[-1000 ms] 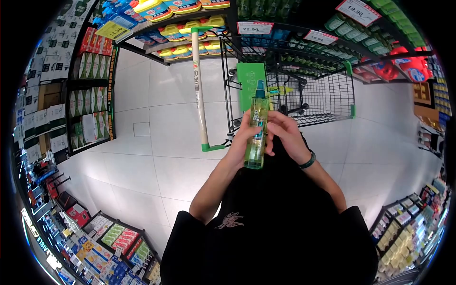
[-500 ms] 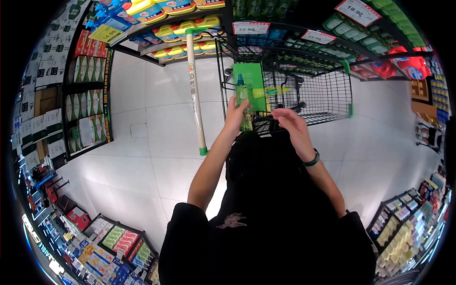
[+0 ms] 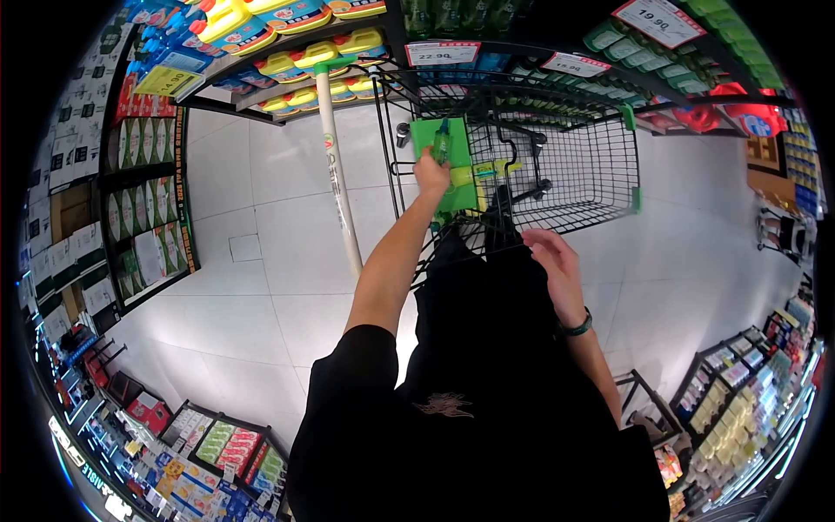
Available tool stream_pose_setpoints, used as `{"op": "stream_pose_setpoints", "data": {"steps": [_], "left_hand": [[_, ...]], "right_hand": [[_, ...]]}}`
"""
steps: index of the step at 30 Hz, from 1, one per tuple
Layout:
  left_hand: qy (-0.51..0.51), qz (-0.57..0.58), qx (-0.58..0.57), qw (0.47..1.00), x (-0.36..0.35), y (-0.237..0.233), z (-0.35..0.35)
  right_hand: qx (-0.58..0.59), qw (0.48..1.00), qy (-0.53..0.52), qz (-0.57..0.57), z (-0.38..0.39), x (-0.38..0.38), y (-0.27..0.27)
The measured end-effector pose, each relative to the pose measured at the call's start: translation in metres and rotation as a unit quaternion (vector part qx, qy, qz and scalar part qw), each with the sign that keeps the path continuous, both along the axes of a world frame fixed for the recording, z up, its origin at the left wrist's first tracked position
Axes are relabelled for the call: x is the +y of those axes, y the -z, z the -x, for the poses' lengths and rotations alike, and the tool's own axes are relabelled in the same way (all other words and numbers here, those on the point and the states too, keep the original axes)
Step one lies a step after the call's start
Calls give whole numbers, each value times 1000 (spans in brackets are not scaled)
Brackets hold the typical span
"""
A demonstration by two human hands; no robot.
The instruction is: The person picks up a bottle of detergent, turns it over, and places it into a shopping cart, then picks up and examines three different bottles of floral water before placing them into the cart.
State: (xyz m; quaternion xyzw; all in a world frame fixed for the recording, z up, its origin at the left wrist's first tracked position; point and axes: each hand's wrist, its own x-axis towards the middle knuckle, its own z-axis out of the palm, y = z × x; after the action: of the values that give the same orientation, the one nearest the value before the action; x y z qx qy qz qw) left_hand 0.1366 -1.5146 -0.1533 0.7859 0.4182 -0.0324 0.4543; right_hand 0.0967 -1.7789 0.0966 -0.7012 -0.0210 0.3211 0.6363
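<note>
My left hand (image 3: pixel 432 174) is closed round a green bottle (image 3: pixel 443 143), over the green panel (image 3: pixel 424 135) at the cart's near left part. My right hand (image 3: pixel 557 265) is beside the near edge of the black wire shopping cart (image 3: pixel 600 165), fingers loosely bent and apart, holding nothing. A yellow-green item (image 3: pixel 487 170) lies in the cart just right of the bottle. The cart's long pale handle bar (image 3: pixel 337 174) with a green end runs down to the left.
Shelves at the top hold yellow jugs (image 3: pixel 287 65) and green bottles (image 3: pixel 613 48) above price tags (image 3: pixel 443 54). Stacked boxes (image 3: pixel 139 196) fill the left rack. More display shelves (image 3: pixel 230 444) stand at lower left, others (image 3: pixel 739 391) at lower right.
My left hand has carried the bottle forward and lower over the green panel. My right hand has moved slightly right and back towards my body. The view has shifted a little.
</note>
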Motion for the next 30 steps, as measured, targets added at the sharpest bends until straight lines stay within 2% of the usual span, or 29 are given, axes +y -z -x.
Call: {"op": "stream_pose_setpoints", "data": {"steps": [2,6,8,14,16,17,24,30], "left_hand": [[-8,-66,0,998,-3,6,2],[18,-56,12,998,-10,2,9],[77,-108,74,988,-15,-5,10],[112,-54,55,991,-8,-2,20],[107,-59,42,992,-6,-4,27],[105,-61,34,992,-6,-6,30],[103,-91,4,990,2,-9,55],[95,-69,1,993,-8,-15,80]], "right_hand": [[7,1000,11,3,-3,-2,1],[-7,1000,-5,3,-15,-2,2],[-14,1000,-14,0,-21,0,2],[-8,1000,-15,-7,-42,5,3],[-44,999,5,-19,-45,-3,20],[-29,999,24,-8,-49,4,11],[-59,998,-30,1,-79,6,17],[-74,997,-31,2,-102,-6,34]]}}
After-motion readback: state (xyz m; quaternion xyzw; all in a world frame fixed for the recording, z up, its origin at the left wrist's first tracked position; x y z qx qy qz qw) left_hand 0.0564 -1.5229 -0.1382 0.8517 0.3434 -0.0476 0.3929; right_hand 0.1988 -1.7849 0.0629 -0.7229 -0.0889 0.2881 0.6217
